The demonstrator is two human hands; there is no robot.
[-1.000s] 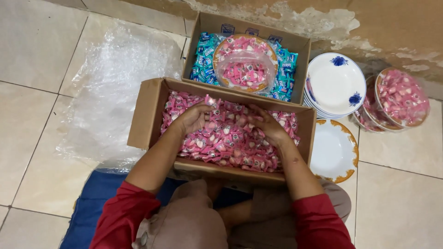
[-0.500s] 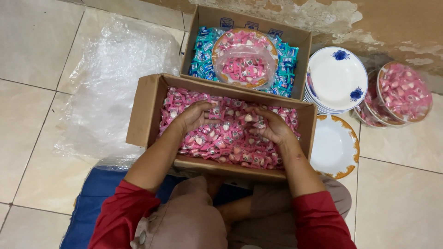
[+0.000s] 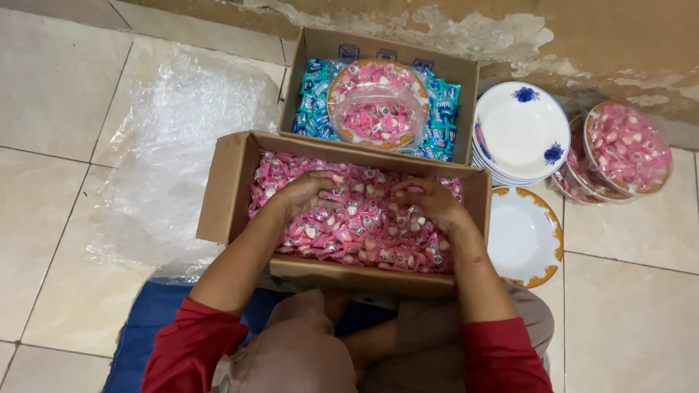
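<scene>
Both hands have drawn slightly apart since a second ago; the left hand (image 3: 309, 193) and right hand (image 3: 429, 202) lie palm-down with fingers curled into the pink wrapped candies (image 3: 357, 233). These fill the near cardboard box (image 3: 218, 189) on the tiled floor (image 3: 633, 291), beside a gold-rimmed plate (image 3: 528, 236).

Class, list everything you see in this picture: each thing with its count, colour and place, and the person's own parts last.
Near box: one, brown cardboard, in front of the person.
Pink sweets: too many to count, filling the near box.
Far box: one, brown cardboard, by the wall.
Blue sweets: many, in the far box.
Bagged plate: one, pink sweets on it, on the blue sweets.
White plates: a stack, blue flowers, right of the far box.
Gold-rimmed plate: one, white, right of the near box.
Filled plates: a stack, pink sweets, far right.
Plastic sheet: one, clear, on the floor.
Left hand: on pink sweets.
Right hand: on pink sweets.
</scene>
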